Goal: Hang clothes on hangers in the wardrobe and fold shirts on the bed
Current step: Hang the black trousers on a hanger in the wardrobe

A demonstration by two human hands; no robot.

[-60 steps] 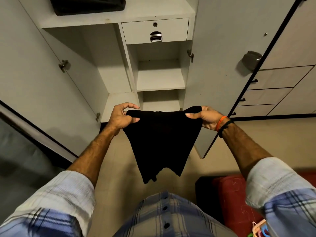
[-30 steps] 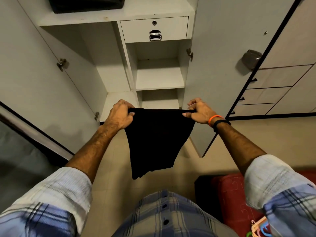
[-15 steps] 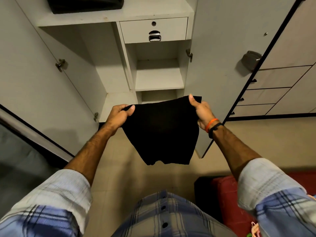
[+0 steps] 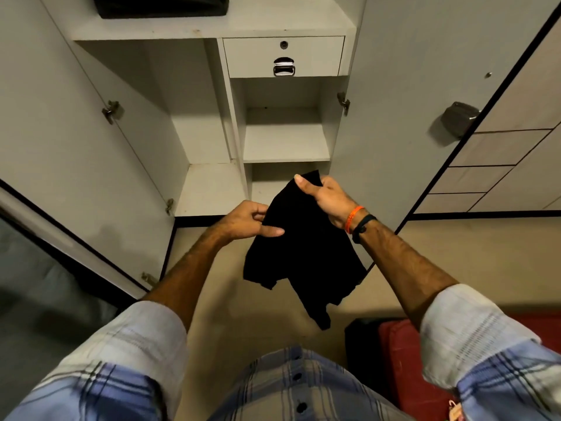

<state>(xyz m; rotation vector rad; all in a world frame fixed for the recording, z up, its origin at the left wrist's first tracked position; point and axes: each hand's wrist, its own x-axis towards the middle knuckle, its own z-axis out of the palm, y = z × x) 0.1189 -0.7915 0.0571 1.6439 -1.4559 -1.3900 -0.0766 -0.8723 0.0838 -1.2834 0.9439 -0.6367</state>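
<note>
A black garment [image 4: 303,256] hangs in front of me, bunched and partly doubled over, above the floor before the open white wardrobe [image 4: 285,144]. My right hand [image 4: 326,197] grips its upper edge, thumb on top. My left hand [image 4: 249,218] pinches its left edge lower down. The two hands are close together. The lower corners of the cloth dangle free. No hanger shows in the wardrobe.
The wardrobe doors stand open at left [image 4: 60,141] and right [image 4: 409,95]. A closed drawer [image 4: 283,57] sits above two bare shelves. A dark folded item [image 4: 161,6] lies on the top shelf. A red bed corner [image 4: 400,360] is at lower right. Wall drawers [image 4: 501,165] are at right.
The hands have come together; the garment, earlier stretched flat between them, now hangs narrower and doubled. The right hand stays high, the left has dropped and moved right.
</note>
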